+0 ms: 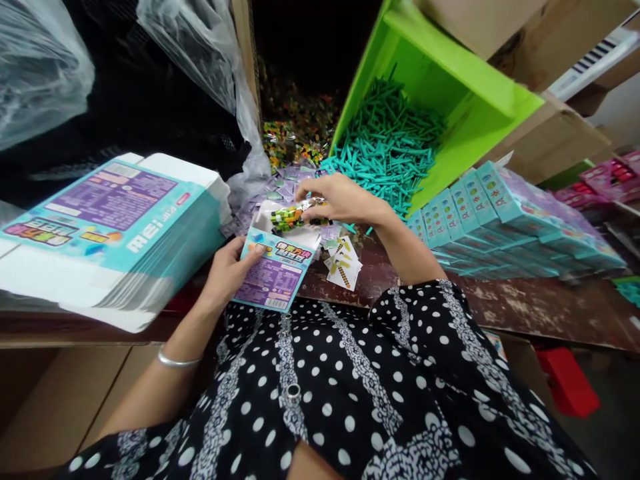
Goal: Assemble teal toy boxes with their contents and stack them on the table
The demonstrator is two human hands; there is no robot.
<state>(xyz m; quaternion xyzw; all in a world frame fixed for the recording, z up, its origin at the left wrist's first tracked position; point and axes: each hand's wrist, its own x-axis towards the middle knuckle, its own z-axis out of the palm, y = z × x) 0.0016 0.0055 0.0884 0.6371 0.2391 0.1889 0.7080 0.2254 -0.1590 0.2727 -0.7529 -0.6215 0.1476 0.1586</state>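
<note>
My left hand (227,270) grips the lower left side of a small purple and teal cardboard box (273,273), thumb on its printed face. The box's far end is open, with white flaps spread. At that opening, my right hand (335,200) pinches a clear bag of green, orange and black beads (295,217), which lies partly over the box mouth. Just right of the box, small white cards with a bead pattern (345,263) rest on the brown table. Behind the hands are scattered purple packets (285,183).
A stack of flattened boxes (165,193) lies to the left. A tilted green bin (450,87) holds many teal sticks (390,147). Finished-looking teal boxes (480,213) are stacked on the right. More bagged beads (285,140) sit in a dark carton at the back.
</note>
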